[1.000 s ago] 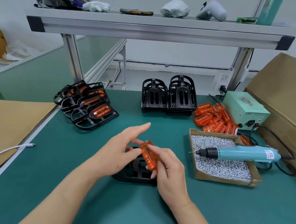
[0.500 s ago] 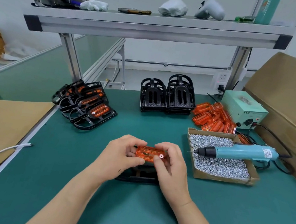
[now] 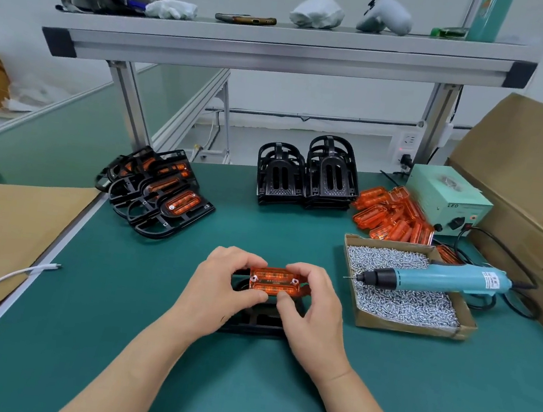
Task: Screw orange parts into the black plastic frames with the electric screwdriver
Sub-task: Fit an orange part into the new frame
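Green-matted table (image 3: 141,344) beneath an aluminium overhead shelf (image 3: 283,52), white wall behind. Mid-table: translucent orange plastic part (image 3: 274,281) pinched at both ends by curled fingers (image 3: 239,258) of left hand (image 3: 217,292) and right hand (image 3: 314,315), over a black plastic frame (image 3: 254,323). Further right, blue electric screwdriver (image 3: 432,282) lying across a cardboard tray of screws (image 3: 403,323).

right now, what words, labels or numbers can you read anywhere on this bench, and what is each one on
"LED": on the front of the pale green power box.
Smaller print beside "LED" on that box: blurred, unreadable.
White label on the electric screwdriver: printed, but too small to read.
Markings on the teal container at top right: blurred, unreadable.
On the orange part at the front: no readable text.
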Demonstrator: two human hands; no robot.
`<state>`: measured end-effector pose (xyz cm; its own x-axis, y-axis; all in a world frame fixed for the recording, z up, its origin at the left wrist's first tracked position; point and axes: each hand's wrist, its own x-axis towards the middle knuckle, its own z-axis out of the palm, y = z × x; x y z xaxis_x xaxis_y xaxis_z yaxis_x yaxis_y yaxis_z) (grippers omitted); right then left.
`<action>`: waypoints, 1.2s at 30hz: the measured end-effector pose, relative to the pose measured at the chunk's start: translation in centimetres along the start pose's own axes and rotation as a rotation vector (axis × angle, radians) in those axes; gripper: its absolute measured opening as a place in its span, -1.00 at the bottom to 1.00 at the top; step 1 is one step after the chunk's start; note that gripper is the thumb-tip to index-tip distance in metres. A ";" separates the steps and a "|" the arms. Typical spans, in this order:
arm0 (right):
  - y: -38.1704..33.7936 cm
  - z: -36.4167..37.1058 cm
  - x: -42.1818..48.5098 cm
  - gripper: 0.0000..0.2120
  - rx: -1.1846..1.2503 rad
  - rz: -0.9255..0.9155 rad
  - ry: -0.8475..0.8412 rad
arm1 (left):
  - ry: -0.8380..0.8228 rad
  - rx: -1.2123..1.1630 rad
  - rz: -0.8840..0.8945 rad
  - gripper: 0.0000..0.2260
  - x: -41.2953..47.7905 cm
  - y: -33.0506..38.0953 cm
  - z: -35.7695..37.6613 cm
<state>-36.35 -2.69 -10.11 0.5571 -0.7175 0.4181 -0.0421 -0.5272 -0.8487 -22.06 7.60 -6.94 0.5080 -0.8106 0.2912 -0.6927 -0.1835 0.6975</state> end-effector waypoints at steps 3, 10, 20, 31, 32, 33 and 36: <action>0.4 0.0 0.1 -0.75 -0.048 -0.037 0.012 | -0.009 0.033 0.004 -0.67 0.1 -0.2 0.3; 1.6 0.4 0.6 -0.81 -0.191 0.106 -0.041 | -0.077 0.227 -0.042 -0.63 0.3 -0.6 1.6; 1.2 0.4 0.5 -0.87 -0.265 0.172 -0.029 | -0.181 0.275 -0.083 -0.68 0.8 -1.2 1.3; 1.4 0.6 0.1 -0.90 -0.435 0.165 0.011 | -0.204 0.443 -0.072 -0.72 1.0 -0.4 1.6; 1.4 0.5 0.2 -0.91 -0.433 0.184 0.001 | -0.201 0.448 -0.075 -0.72 1.1 -0.4 1.7; 1.4 0.5 0.2 -0.91 -0.427 0.204 -0.004 | -0.197 0.454 -0.077 -0.71 1.1 -0.3 1.8; 1.5 0.2 0.3 -0.92 -0.409 0.203 0.001 | -0.178 0.457 -0.079 -0.69 1.0 -0.2 2.2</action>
<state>-36.06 -3.61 -11.28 0.5029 -0.8252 0.2572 -0.4747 -0.5124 -0.7156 -22.48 5.59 -8.19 0.5002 -0.8595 0.1046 -0.8293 -0.4409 0.3433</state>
